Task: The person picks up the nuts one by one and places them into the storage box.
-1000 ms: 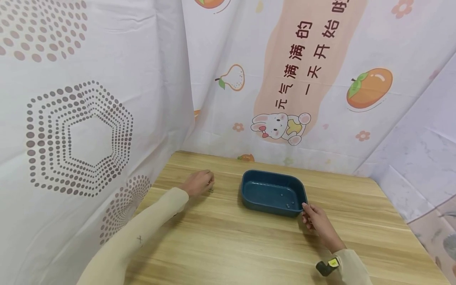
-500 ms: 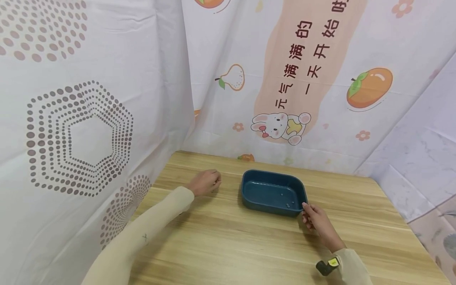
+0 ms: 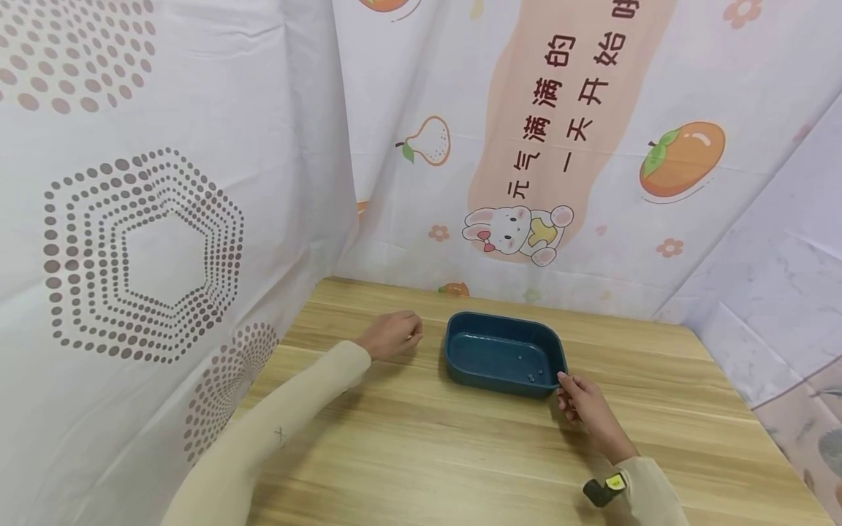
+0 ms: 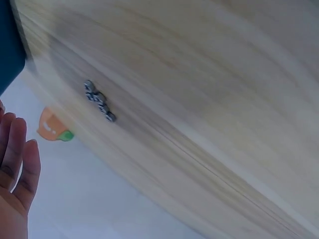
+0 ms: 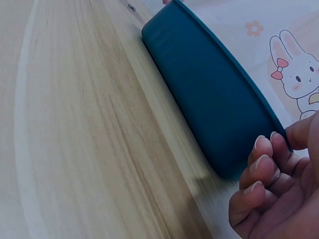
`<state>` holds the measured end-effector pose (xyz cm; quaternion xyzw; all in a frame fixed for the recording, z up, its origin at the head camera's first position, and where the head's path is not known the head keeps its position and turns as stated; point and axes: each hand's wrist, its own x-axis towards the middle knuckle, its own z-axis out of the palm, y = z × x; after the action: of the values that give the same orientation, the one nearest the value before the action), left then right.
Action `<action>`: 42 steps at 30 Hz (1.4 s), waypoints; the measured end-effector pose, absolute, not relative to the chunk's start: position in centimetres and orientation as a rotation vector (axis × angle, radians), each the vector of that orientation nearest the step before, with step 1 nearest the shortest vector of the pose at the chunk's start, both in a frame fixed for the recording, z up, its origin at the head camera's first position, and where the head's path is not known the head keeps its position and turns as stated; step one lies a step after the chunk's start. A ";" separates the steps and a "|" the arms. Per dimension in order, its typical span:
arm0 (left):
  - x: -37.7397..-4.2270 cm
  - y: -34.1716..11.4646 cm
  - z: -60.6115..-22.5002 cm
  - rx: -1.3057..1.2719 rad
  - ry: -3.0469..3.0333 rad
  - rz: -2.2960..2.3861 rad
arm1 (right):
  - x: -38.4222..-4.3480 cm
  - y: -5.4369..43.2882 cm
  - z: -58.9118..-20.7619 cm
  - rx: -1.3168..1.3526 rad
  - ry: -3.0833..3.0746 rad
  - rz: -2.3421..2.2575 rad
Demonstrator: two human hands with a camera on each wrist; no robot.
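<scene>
A dark teal rectangular box (image 3: 487,383) stands on the wooden table, with several small metal pieces (image 3: 531,378), like nuts, on its floor. My right hand (image 3: 585,413) holds its near right corner; the right wrist view shows the thumb and forefinger pinching the rim and the other fingers curled below. Left of the box, my left hand (image 3: 392,334) hovers above the table with bent fingers. In the left wrist view its fingers (image 4: 15,144) show at the left edge; I cannot tell whether its hidden fingertips pinch anything. A small cluster of metal nuts (image 4: 99,101) lies on the table.
The wooden table (image 3: 421,467) ends at a printed curtain (image 3: 395,241) at the back. Another white curtain (image 3: 276,219) hangs close along the left side, beside my left arm. A black device with a yellow label (image 3: 604,489) sits at my right wrist.
My left hand has moved right, from the nut cluster on the table toward the box. My right hand stays at the box's corner, and the box has not moved.
</scene>
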<state>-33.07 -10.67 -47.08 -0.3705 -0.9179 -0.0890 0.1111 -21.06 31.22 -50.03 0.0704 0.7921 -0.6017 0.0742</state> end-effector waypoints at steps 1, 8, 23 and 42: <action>-33.0 -10.5 -47.0 -1.088 -2.694 -0.271 | -21.0 31.2 -50.0 0.210 2.381 -1.803; -32.9 -9.3 -46.8 -1.106 -2.689 -0.292 | -20.7 31.0 -49.7 0.209 2.402 -1.797; -33.3 -7.6 -46.9 -1.143 -2.653 -0.336 | -21.0 31.3 -50.0 0.223 2.383 -1.796; -32.7 -5.3 -46.2 -1.194 -2.622 -0.279 | -21.1 31.4 -50.1 0.218 2.381 -1.798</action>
<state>-32.70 -5.26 -46.18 -0.4094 -0.8989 -0.0956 0.1233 -21.10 31.37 -50.06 0.0725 0.7937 -0.5993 0.0751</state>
